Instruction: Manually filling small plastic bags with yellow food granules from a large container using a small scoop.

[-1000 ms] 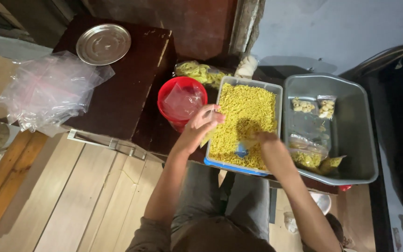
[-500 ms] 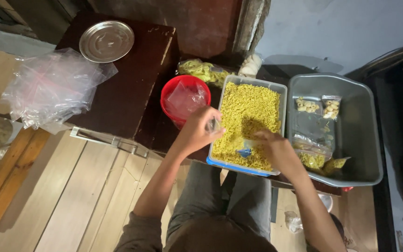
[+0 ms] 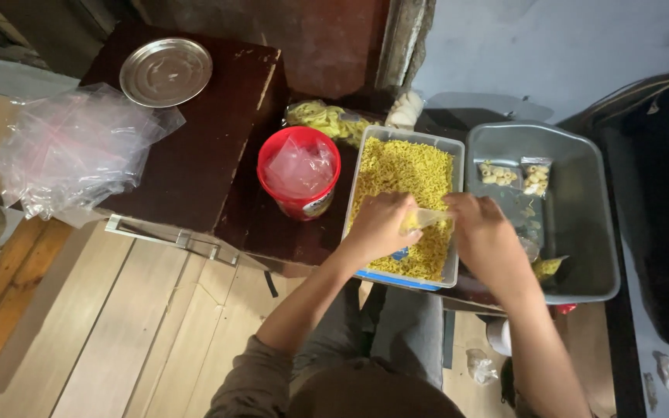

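The left hand [image 3: 381,224] and right hand [image 3: 482,228] both pinch a small clear bag [image 3: 425,219], fingers closed on its edges, above the yellow snack tray [image 3: 404,166]. Grey tub [image 3: 582,255] lies just right; red bucket [image 3: 300,172] left.

Left hand [image 3: 381,224] and right hand [image 3: 482,228] jointly grip a small clear bag [image 3: 425,220] over the tray of yellow snack [image 3: 404,174]; red bucket [image 3: 299,172] stands beside the tray's left edge, grey tub [image 3: 582,224] beside its right
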